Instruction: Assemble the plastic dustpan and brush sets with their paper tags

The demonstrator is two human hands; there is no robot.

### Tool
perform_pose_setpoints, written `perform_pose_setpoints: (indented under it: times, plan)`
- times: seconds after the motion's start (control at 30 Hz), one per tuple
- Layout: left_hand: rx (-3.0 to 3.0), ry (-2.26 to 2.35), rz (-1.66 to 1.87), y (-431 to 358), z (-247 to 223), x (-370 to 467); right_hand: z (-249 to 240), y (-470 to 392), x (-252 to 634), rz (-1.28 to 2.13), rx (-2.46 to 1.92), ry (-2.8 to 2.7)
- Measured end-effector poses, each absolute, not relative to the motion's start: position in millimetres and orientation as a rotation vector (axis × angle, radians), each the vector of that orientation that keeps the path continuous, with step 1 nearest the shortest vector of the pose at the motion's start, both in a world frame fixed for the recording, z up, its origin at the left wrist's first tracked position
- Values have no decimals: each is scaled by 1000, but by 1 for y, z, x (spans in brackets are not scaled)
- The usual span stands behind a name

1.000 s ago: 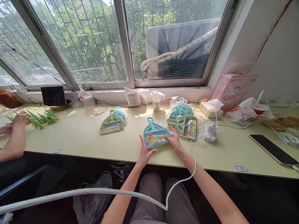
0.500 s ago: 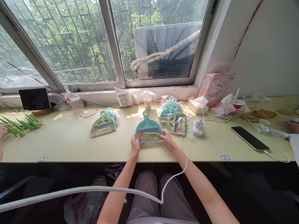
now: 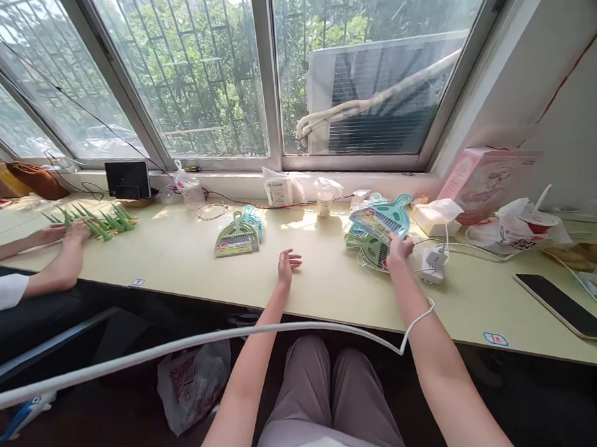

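Note:
My right hand [image 3: 398, 248] grips the lower edge of a blue packaged dustpan and brush set [image 3: 382, 218], tilted over the pile on the right. Beneath it a green dustpan set [image 3: 373, 251] in clear wrap shows in part, with more blue ones mostly covered. My left hand [image 3: 287, 265] hovers over or rests on the table's front part, fingers spread, holding nothing. Left of it a green dustpan set [image 3: 236, 237] lies overlapping a blue dustpan [image 3: 253, 219].
A white charger plug [image 3: 434, 260] with cables sits right of the pile, near a tissue pack [image 3: 435, 215] and a phone [image 3: 565, 303]. A white cable [image 3: 284, 327] crosses before me. At left, another person's hands [image 3: 71, 232] touch green pointed pieces [image 3: 113, 222].
The blue dustpan set has gone from the middle of the table to the right-hand pile in my right hand. My left hand has let go of it. The view has turned left.

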State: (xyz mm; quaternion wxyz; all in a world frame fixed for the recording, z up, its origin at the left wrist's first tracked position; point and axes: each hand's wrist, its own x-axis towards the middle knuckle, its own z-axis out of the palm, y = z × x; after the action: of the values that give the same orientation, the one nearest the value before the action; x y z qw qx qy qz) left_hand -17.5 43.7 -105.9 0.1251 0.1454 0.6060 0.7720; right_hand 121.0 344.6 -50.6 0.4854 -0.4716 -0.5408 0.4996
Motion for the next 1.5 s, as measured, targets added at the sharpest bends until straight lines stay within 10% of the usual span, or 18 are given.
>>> perform_pose_setpoints:
  times: [0.27, 0.5, 0.63, 1.2, 1.5]
  plan:
    - [538, 1908, 2133, 49, -115, -12, -72, 324, 117, 538, -1200, -1598]
    - [358, 2847, 2145, 4, -95, -62, -85, 212, 130, 292, -94, -2307]
    - [-132, 3174, 1583, -55, -71, -123, -103, 179, 135, 442, 161, -2533]
    - [73, 2211, 1620, -160, -32, -144, -111, 196, 129, 822, -98, -2528]
    - [260, 1560, 2010, -36, -59, -35, -91, 182, 145, 430, -83, -2339]
